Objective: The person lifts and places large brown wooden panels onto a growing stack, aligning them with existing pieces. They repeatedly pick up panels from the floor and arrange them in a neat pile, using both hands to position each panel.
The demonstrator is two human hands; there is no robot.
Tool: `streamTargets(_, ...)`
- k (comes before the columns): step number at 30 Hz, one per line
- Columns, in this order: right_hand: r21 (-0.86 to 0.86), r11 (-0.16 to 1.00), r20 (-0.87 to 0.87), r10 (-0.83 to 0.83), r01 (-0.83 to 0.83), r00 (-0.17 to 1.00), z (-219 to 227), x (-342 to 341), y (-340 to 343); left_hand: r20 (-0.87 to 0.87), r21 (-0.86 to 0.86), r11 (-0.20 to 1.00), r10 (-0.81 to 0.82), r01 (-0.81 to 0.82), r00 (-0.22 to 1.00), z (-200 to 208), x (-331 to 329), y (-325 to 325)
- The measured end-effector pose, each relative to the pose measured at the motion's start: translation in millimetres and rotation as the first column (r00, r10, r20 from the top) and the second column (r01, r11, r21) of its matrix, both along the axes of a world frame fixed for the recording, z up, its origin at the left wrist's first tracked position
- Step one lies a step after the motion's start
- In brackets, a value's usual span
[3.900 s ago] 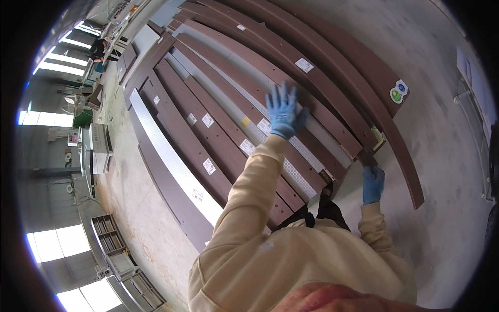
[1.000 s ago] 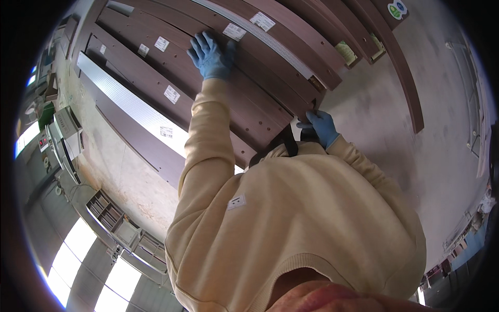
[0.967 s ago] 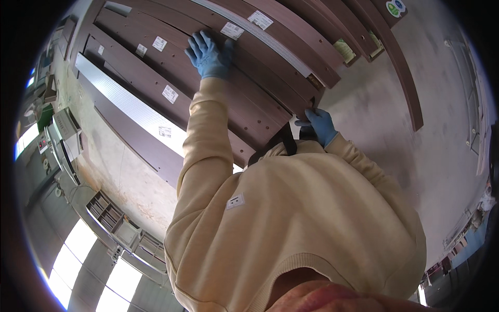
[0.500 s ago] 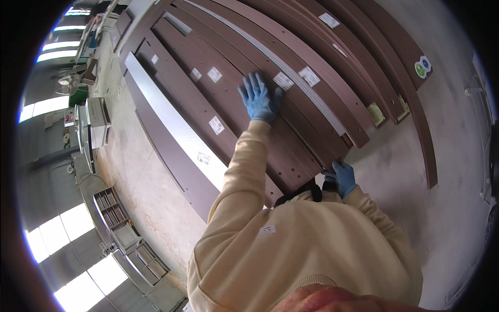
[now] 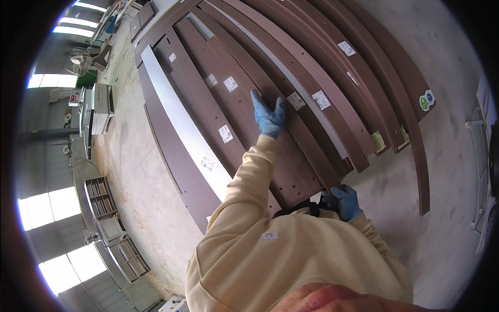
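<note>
A long narrow brown board (image 5: 306,148) lies lengthwise in front of me, tilted up a little from the brown panels beneath it. My left hand (image 5: 269,118), in a blue glove, straddles this board partway along, fingers at its left edge and thumb at its right. At the board's near end, close to my waist, my right hand (image 5: 347,204), also gloved in blue, is closed on the corner; its fingertips are partly hidden. A wide brown panel (image 5: 280,169) with drilled holes and white labels lies just left of the board.
More brown boards (image 5: 364,99) lie side by side to the right, one long strip (image 5: 423,192) jutting nearest me. To the left is a pale patterned strip (image 5: 179,122). Shelving units (image 5: 100,197) and a grey machine (image 5: 102,106) stand across the concrete floor (image 5: 138,177).
The narrow board has tipped up from lying flat among its neighbours. My left hand has gone from flat on top to straddling its edges. The view has shifted slightly.
</note>
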State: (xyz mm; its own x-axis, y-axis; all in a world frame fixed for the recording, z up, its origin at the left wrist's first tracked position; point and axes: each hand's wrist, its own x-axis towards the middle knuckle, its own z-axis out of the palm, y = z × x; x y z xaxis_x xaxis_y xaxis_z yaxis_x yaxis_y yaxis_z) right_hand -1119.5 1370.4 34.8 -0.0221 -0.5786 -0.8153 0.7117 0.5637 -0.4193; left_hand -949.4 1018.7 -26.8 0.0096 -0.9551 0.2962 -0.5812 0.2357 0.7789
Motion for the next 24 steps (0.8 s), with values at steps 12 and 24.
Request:
streamTargets(12, -0.194, 0.979, -0.235, 0.018, -0.065, 0.972, 1.8, -30.4, 31.6, -0.808, 0.522, 0.736, 0.265, 0.431, 0.527, 19.5, -10.0, -18.9)
streamTargets(24, -0.199, 0.980, -0.427, -0.082, -0.005, 0.900, -3.6, -101.3, 33.3, -0.790, 0.504, 0.666, 0.098, 0.550, 0.606, 34.1, -131.8, -54.4)
